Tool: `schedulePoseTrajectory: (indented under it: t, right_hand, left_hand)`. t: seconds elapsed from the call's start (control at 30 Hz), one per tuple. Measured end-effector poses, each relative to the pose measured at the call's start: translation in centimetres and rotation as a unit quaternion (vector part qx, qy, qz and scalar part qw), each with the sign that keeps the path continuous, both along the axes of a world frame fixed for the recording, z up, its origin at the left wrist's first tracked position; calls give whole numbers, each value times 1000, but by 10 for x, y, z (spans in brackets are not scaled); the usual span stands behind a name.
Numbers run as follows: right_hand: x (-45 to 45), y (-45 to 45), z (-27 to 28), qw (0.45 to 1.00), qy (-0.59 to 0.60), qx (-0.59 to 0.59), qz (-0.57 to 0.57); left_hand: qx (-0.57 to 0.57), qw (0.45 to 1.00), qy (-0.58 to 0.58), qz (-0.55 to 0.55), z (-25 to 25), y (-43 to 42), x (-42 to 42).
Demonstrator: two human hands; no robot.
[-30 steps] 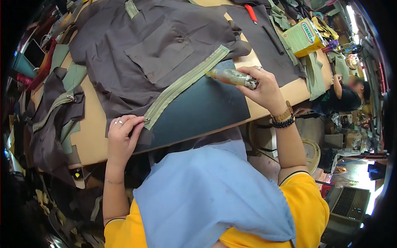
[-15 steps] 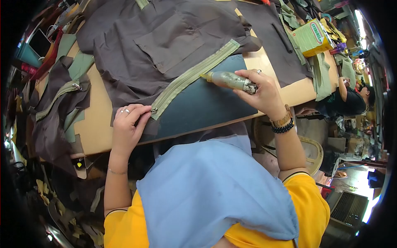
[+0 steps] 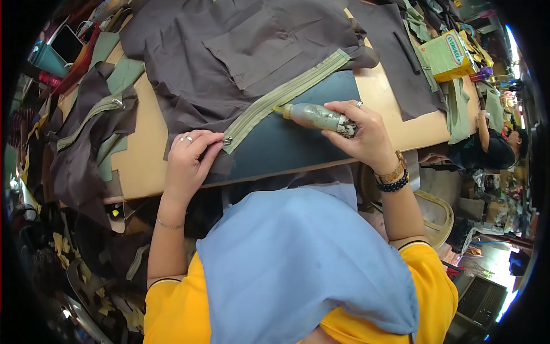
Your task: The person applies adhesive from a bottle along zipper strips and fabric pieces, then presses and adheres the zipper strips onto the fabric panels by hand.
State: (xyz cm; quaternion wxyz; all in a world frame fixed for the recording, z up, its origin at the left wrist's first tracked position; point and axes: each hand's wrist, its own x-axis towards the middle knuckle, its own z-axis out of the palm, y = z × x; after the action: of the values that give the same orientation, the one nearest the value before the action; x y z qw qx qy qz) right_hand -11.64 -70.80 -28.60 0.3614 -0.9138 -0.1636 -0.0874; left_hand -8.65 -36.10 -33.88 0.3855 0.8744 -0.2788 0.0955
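Observation:
An olive-green zipper (image 3: pixel 286 94) lies slantwise along the edge of dark brown fabric (image 3: pixel 177 63), over a black board (image 3: pixel 286 146). At its lower left end, by the metal slider, my left hand (image 3: pixel 192 155) has thumb and fingertips closed on the zipper. My right hand (image 3: pixel 366 135) is wrapped around a smeared, translucent squeeze bottle (image 3: pixel 315 116), tilted almost flat. Its yellowish nozzle points left at the zipper's lower edge; whether it touches I cannot tell. A square fabric patch (image 3: pixel 252 54) shows on the brown fabric above the zipper.
A yellow-green can (image 3: pixel 447 56) stands at the table's right. Another fabric piece with a zipper (image 3: pixel 91 120) hangs over the left edge. A phone (image 3: pixel 66 43) sits in a red tray at far left. A person (image 3: pixel 487 143) is at the right, beyond the table.
The bottle's nozzle has moved down along the zipper, toward my left hand. My left hand keeps its hold at the zipper's end. The whole view has shifted slightly.

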Motion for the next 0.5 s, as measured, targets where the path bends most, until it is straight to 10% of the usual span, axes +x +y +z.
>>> schedulePoseTrajectory:
  t: [0.5]
  right_hand:
    - [-2, 28, -1, 998, 21, 14, 55]
  left_hand:
    - [5, 1000, -3, 4, -3, 1, 0]
